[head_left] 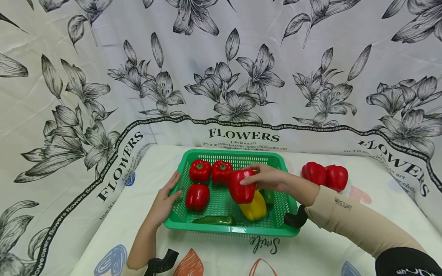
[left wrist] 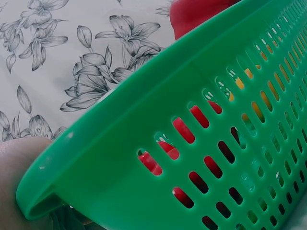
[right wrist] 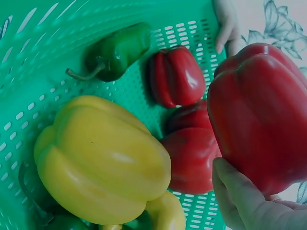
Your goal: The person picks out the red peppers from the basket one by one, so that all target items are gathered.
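Head: drape (head_left: 221, 80) backs tablecloth (head_left: 221, 253), right hand (head_left: 266, 177) grips pepper (head_left: 240, 192), extended left hand (head_left: 164, 201) touches basket (head_left: 221, 228).

Head feed: I log the left forearm (head_left: 144, 241) rising from the near side, left hand (head_left: 165, 201) at its top, thumb (head_left: 176, 196) spread away from the fingers (head_left: 172, 181). I log the right arm (head_left: 362, 222) slanting in from the lower right, right hand (head_left: 267, 177) pointing leftward, digits bent into a hold; the hands sit well apart
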`<state>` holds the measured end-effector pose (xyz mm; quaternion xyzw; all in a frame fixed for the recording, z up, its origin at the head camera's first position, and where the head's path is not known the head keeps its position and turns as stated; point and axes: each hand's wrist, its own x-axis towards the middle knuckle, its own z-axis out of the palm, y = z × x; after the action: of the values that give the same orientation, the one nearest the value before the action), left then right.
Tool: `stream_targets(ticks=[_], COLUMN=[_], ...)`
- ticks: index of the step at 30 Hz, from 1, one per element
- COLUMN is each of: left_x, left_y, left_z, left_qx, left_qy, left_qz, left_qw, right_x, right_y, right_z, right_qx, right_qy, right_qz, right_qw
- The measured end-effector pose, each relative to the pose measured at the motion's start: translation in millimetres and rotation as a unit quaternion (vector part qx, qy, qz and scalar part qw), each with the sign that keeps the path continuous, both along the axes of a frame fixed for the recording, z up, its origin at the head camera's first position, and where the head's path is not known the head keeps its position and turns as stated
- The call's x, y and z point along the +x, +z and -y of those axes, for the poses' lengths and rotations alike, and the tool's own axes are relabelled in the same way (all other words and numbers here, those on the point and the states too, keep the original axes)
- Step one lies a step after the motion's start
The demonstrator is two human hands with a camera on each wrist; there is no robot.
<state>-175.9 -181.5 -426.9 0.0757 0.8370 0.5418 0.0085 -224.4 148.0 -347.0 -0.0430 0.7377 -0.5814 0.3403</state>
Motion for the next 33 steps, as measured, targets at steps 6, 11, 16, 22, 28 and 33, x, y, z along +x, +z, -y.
stream_targets(ticks=[6, 11, 16, 22, 28, 33], left_x=[-0.3, -0.1, 0.6, 0.6, 1.2, 1.8], left_y=[-2.1, -1.9, -0.9, -0.3, -0.6, 0.4], left_z=[-0.5, -0.8, -0.7, -0.7, 0.0, 0.0], left_qx=[0.001, -0.002, -0.004, -0.005, -0.004, 0.001], left_qy=[0.000, 0.002, 0.001, 0.001, 0.000, -0.001], left_qz=[0.000, 0.000, 0.001, 0.000, -0.002, -0.004], left_qw=[1.0000, 1.0000, 1.0000, 1.0000, 1.0000, 1.0000], right_x=[2.0, 3.5, 5.3, 7.4, 10.7, 14.1], right_y=[2.0, 5.2, 6.7, 5.7, 6.5, 8.5], right_z=[-6.9, -16.1, -27.8, -42.0, -53.1, -59.4], right_qx=[-0.014, -0.023, -0.029, -0.038, -0.042, -0.045], right_qy=[-0.004, -0.013, -0.022, -0.029, -0.021, -0.003], right_qz=[-0.005, -0.013, -0.018, -0.014, -0.007, -0.010], right_qw=[0.9999, 0.9996, 0.9992, 0.9988, 0.9989, 0.9989])
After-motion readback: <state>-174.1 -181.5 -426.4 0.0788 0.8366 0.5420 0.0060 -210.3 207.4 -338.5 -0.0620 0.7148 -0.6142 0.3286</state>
